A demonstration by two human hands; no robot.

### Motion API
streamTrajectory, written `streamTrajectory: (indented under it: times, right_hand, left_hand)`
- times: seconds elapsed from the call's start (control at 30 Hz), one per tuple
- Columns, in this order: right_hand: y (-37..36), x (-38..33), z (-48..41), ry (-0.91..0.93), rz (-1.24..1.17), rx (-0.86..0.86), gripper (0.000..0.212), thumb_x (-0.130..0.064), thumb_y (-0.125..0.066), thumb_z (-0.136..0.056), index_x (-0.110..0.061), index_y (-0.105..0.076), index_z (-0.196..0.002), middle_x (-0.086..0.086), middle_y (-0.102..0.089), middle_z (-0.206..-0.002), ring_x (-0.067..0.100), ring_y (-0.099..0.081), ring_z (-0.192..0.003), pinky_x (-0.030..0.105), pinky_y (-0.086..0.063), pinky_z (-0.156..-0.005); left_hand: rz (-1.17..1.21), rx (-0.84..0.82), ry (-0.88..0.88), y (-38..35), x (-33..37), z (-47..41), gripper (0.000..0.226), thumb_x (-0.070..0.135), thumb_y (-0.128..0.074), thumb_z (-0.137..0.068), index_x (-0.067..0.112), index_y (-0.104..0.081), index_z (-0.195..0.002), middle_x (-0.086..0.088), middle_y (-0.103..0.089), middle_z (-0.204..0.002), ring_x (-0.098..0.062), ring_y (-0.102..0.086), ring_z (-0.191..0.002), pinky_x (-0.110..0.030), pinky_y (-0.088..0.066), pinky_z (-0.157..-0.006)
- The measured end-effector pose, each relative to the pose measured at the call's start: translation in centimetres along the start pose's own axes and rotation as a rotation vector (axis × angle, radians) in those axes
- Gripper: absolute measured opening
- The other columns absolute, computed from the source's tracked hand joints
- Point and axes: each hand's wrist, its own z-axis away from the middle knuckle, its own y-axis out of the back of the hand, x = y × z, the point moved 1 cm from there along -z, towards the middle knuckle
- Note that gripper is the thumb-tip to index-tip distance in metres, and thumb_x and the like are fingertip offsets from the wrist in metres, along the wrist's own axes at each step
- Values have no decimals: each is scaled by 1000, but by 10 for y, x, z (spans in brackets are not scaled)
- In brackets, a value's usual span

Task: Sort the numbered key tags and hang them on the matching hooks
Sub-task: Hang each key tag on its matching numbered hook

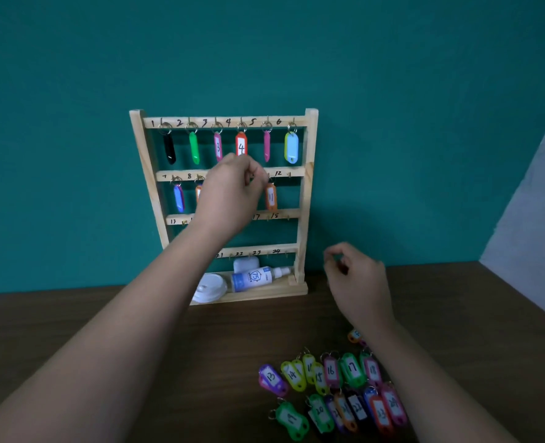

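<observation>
It is dim in here, the light flat and soft, with no glare anywhere. The teal wall (pixel 73 155) darkens toward its upper corners. A faint shadow spreads on it to the right of the wooden rack (pixel 311 187), so the light comes from the left. The right hand (pixel 357 276) is smeared by motion blur at the fingers, while the left hand (pixel 229 193) looks crisper. The wide lens bows the rack's posts and tilts the table (pixel 73 314) edge. The key tags (pixel 328 388) near the bottom look soft.
</observation>
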Motion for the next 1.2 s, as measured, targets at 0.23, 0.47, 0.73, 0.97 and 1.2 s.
streamTrajectory:
  times: [0.23,0.47,0.73,0.97,1.2]
  right_hand:
    - [9,26,28,-169,-69,-48,9,-20,-69,-100,-24,-75,-104,-16,-71,-86,-3,-68,-79,25,-61,-72]
    - [16,38,34,-196,-67,-52,8,-20,-68,-100,-26,-74,-101,-14,-69,-78,-1,-67,-70,27,-59,-67]
    - [28,57,37,-200,36,-116,11,-24,-69,-100,-31,-72,-107,-18,-68,-91,-5,-65,-82,18,-56,-72]
    - [41,87,41,-175,241,-348,14,-26,-69,-100,-31,-71,-113,-13,-61,-108,6,-57,-108,26,-50,-90]
    - [46,94,47,-283,179,-564,20,-35,-69,-100,-33,-70,-120,-14,-59,-118,3,-58,-110,21,-47,-90]
  left_hand:
    - [-165,40,-23,-11,4,-15,14,19,-62,-99,22,-63,-86,7,-55,-95,-13,-52,-73,-31,-40,-69]
    - [-281,55,6,-15,5,-13,14,18,-58,-101,15,-67,-91,-8,-62,-105,-30,-60,-82,-37,-49,-71]
    - [-290,137,-58,-17,1,-9,6,15,-63,-96,13,-69,-95,-8,-65,-101,-32,-63,-83,-38,-48,-68]
    - [-163,106,-139,-44,18,39,9,15,-67,-92,17,-58,-93,3,-59,-93,-21,-58,-77,-39,-48,-65]
    - [-96,-304,-71,-121,11,108,12,22,-72,-89,23,-63,-97,3,-63,-93,-22,-63,-82,-41,-55,-72]
